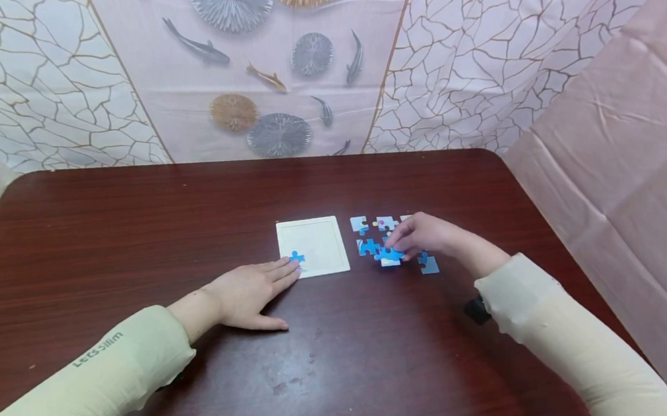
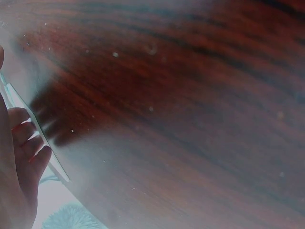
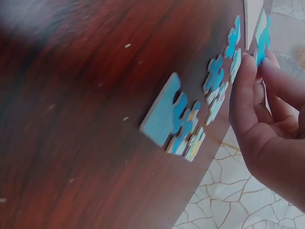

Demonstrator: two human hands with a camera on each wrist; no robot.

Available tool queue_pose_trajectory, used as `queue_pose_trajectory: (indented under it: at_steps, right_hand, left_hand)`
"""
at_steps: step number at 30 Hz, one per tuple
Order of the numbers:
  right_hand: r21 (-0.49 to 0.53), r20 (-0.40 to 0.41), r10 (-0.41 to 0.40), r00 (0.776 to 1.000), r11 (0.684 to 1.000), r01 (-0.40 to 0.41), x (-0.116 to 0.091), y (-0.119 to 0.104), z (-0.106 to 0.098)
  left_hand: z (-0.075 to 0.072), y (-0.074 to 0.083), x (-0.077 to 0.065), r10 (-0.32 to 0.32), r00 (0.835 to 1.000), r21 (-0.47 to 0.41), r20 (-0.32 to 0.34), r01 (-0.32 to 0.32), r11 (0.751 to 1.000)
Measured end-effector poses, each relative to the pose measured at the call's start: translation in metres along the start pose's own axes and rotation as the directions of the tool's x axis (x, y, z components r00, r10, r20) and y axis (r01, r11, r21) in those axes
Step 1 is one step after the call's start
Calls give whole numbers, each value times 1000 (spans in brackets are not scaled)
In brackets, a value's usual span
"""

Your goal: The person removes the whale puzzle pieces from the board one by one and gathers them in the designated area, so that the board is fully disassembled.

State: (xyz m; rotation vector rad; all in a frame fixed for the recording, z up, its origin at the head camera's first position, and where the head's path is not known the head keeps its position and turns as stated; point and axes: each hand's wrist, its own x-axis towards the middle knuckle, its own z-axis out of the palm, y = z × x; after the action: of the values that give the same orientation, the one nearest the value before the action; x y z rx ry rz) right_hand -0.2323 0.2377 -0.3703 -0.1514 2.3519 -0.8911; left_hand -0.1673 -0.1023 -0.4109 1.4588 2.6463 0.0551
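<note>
In the head view my left hand [image 1: 251, 292] lies with straight fingers, its fingertips on the lower left edge of a white square puzzle tray [image 1: 328, 242]. A blue jigsaw piece [image 1: 296, 256] sits inside the tray just beyond those fingertips. The left wrist view shows these fingers [image 2: 29, 143] along the tray's edge. To the right of the tray, my right hand [image 1: 418, 234] pinches a blue and white jigsaw piece [image 3: 262, 43] between thumb and fingers. It is held over other loose pieces, partly covering them in the head view.
Several loose jigsaw pieces lie right of the tray, among them a blue one [image 1: 367, 246], a pale one [image 1: 359, 224] and a light blue corner piece [image 1: 429, 265]. The dark brown table [image 1: 127, 223] meets patterned cloth [image 1: 310, 102] at its far edge.
</note>
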Motion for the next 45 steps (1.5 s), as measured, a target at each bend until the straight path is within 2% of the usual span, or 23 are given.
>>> queue_pose_trajectory:
  at_steps: [12, 20, 29, 38, 45]
  right_hand:
    - [-74, -5, 17, 1000, 997, -17, -4, 15, -2]
    - [-100, -27, 9, 1000, 995, -12, -4, 17, -1]
    - [-92, -60, 36, 998, 995, -41, -1, 20, 1]
    - [-82, -84, 46, 995, 995, -53, -1, 10, 0]
    - [-86, -65, -4, 998, 996, -2, 2, -7, 6]
  left_hand:
    - [0, 0, 0, 4, 1000, -1, -8, -4, 1000]
    - [0, 0, 0, 4, 1000, -7, -10, -4, 1000]
    - [1, -2, 1, 8, 999, -19, -36, -9, 1000]
    - [-1, -3, 2, 5, 998, -34, -55, -7, 999]
    - [2, -3, 3, -3, 999, -58, -51, 0, 998]
